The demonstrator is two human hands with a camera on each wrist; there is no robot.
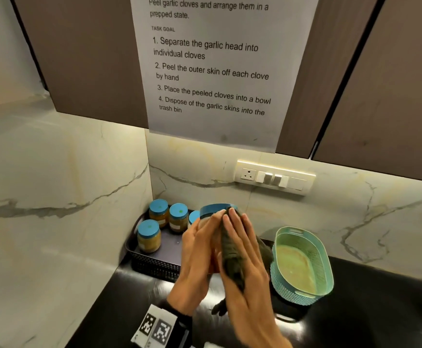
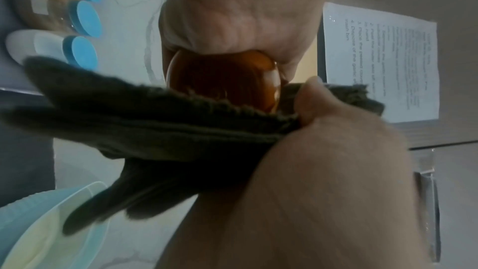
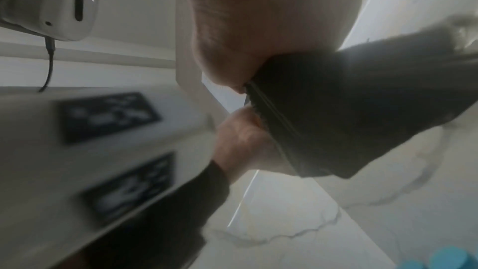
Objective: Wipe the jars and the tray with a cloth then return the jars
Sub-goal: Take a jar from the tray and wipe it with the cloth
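Observation:
I hold a glass jar with a blue lid (image 1: 217, 209) up in front of me, above the counter. My left hand (image 1: 196, 249) grips its side; in the left wrist view the jar's amber base (image 2: 225, 81) shows under that hand (image 2: 245, 17). My right hand (image 1: 245, 247) presses a dark grey cloth (image 1: 230, 254) against the jar with straight fingers. Its thumb pinches the cloth (image 2: 155, 126). The cloth (image 3: 349, 109) hangs down from the right palm (image 3: 245, 17). Three blue-lidded jars (image 1: 158, 212) stand in the dark tray (image 1: 154, 268) in the corner, with another half hidden behind my hands.
A teal perforated basket (image 1: 302, 264) sits on the black counter right of my hands. Marble walls meet just behind the tray. A switch panel (image 1: 275, 178) is on the back wall. Cabinets with a taped paper sheet (image 1: 209, 66) hang overhead.

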